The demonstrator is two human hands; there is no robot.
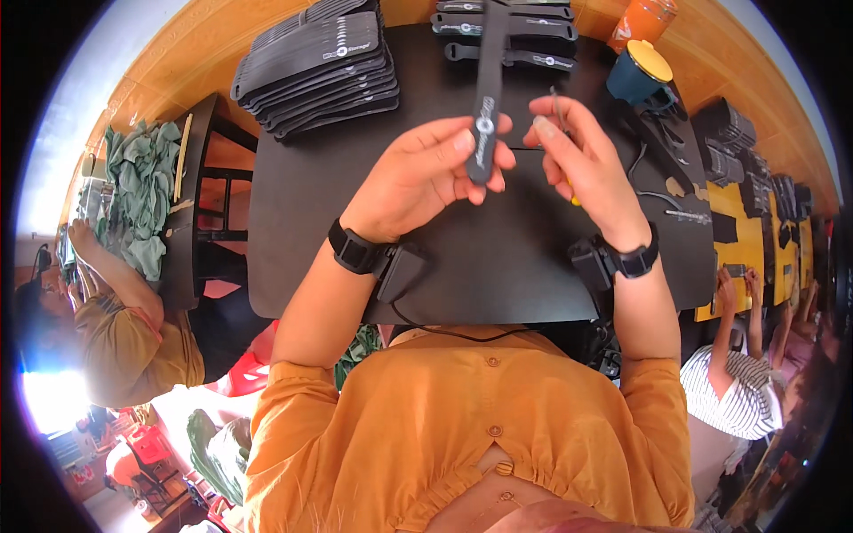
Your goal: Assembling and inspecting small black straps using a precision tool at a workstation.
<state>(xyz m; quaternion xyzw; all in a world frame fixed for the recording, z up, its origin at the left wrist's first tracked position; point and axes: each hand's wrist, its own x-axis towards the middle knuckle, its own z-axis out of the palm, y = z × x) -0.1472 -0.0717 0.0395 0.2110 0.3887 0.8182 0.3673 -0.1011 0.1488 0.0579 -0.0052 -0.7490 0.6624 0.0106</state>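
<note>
My left hand (435, 164) is closed round the lower end of a black strap (488, 84) with pale lettering. The strap stands up between thumb and fingers, its far end reaching over the stack at the back. To the right, my right hand (582, 160) grips a small tool with a thin metal tip (556, 96) and a bit of yellow (574, 201) showing below the fingers; the palm hides most of it. The two hands are apart above the dark table (498, 275). Both wrists wear black bands with small boxes.
A tall stack of flat black straps (315, 67) stands at the back left, with bundled straps (538, 58) at the back middle. A dark mug with a yellow lid (641, 73) and an orange container (641, 22) stand back right. Other people work at tables on both sides.
</note>
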